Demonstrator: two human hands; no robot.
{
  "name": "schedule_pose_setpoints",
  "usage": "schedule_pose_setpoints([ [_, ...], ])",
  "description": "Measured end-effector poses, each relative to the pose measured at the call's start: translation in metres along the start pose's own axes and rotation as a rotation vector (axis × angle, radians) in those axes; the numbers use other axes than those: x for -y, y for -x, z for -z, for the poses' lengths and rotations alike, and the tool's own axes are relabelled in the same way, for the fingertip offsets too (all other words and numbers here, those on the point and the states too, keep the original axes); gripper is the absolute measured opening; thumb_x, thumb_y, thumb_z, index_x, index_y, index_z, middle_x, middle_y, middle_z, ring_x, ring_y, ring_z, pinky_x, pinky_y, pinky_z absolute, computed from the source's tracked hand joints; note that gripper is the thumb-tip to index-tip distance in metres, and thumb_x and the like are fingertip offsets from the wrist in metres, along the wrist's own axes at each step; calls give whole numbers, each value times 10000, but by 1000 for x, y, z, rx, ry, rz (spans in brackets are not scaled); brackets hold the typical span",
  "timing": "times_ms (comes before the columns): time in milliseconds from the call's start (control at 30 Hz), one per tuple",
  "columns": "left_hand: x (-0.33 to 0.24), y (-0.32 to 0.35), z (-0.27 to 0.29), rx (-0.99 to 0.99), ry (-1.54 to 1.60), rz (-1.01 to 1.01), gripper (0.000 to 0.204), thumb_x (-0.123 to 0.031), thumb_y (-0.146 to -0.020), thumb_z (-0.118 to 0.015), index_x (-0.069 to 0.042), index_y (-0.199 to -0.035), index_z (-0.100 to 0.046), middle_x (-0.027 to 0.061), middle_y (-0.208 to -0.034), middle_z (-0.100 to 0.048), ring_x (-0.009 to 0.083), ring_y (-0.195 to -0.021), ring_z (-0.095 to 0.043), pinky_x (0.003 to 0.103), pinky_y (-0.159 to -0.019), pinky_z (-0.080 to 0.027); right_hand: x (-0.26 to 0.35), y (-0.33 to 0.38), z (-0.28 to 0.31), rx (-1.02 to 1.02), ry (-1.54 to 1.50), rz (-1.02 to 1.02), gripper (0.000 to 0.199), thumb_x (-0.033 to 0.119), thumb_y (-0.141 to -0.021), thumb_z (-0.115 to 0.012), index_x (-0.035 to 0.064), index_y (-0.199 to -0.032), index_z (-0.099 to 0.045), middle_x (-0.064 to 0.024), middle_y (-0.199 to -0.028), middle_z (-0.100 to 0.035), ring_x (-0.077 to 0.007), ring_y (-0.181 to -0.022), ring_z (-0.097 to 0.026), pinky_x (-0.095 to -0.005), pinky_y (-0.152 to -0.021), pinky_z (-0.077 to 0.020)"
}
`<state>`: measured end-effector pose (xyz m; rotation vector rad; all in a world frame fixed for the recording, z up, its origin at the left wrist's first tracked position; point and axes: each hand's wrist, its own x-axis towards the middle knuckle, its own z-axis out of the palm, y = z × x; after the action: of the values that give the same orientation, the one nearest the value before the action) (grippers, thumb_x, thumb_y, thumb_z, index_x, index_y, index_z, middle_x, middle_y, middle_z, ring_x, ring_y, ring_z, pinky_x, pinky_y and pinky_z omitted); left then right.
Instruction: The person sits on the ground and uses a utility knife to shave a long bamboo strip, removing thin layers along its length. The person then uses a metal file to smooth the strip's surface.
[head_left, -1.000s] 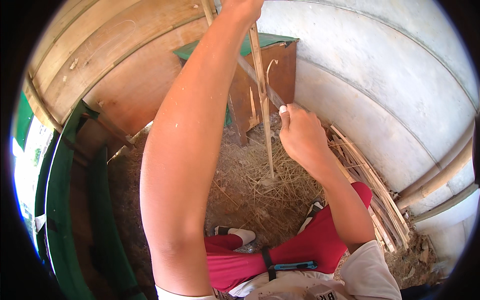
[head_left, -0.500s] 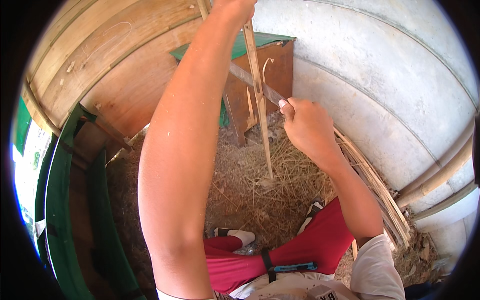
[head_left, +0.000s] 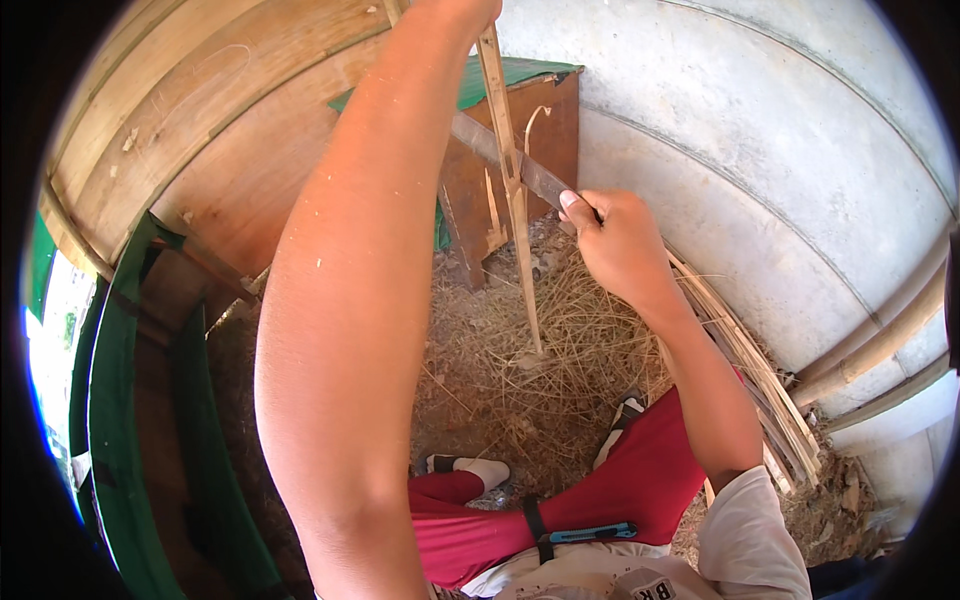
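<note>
My left hand (head_left: 474, 10) is at the top edge, partly cut off, closed around the upper part of a long, narrow bamboo strip (head_left: 523, 240). The strip hangs down nearly upright, its lower tip over the straw. In my right hand (head_left: 622, 245) is the handle of a machete (head_left: 546, 185), with my thumb stretched along it toward the blade. The dull grey blade slants up to the left and meets the strip at a notched spot. A thin curled shaving (head_left: 532, 125) sticks out beside the strip. My left forearm hides the blade's far end.
A brown wooden box (head_left: 562, 130) with a green cover stands ahead. Dry straw (head_left: 590, 320) lies on the ground before my feet. Several long strips (head_left: 735, 340) lean along the grey wall at right. Green-covered framing (head_left: 112, 400) runs along the left. A blue utility knife (head_left: 590, 533) is strapped at my thigh.
My left forearm has moved slightly left in the picture, and the whole view has shifted a little. The machete stays against the strip; both hands keep their hold.
</note>
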<state>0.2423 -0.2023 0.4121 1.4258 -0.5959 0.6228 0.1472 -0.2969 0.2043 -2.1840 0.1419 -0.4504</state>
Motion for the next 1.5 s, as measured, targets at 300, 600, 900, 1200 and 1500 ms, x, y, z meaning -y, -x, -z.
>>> schedule_pose_setpoints([
  [300, -10, 6, -8, -33, 32, -4, 697, -565, -1040, -286, 54, -1059, -607, 49, -602, -447, 181, -493, -416, 371, -473, -359, 23, 7, 4, -167, 113, 150, 423, 237, -1042, -497, -22, -716, -572, -230, -613, -553, -428, -564, -537, -489, -588, -435],
  [600, -8, 12, 3, 15, -57, -10, 709, -585, -1049, -203, 3, -972, -591, 9, -548, -350, 166, -461, -354, 350, -449, -315, 32, 24, -11, -107, -16, 109, 407, 238, -1062, -441, -44, -818, -606, -248, -658, -600, -439, -614, -609, -511, -636, -483],
  [900, 2, -6, -4, 92, 83, -56, 601, -640, -1028, -177, -166, -723, -385, -37, -548, -250, 134, -436, -282, 327, -414, -245, -82, 53, -83, 75, 210, -90, 353, 257, -1040, -491, -13, -868, -641, -259, -700, -640, -469, -722, -657, -560, -676, -509],
  [1200, 3, -5, 7, 198, 121, -22, 571, -617, -1035, -198, -217, -634, -273, -65, -534, -191, 133, -451, -226, 307, -442, -235, -87, 50, -85, 96, 207, -73, 362, 259, -1039, -486, -21, -893, -661, -264, -713, -647, -462, -746, -674, -554, -683, -521],
  [1500, 4, -7, 7, 216, 137, -93, 564, -602, -1041, -179, -216, -641, -272, -54, -550, -211, 125, -465, -225, 307, -442, -242, -89, 57, -105, 53, 188, -155, 340, 258, -1033, -505, -21, -922, -664, -283, -755, -661, -466, -774, -680, -549, -694, -527],
])
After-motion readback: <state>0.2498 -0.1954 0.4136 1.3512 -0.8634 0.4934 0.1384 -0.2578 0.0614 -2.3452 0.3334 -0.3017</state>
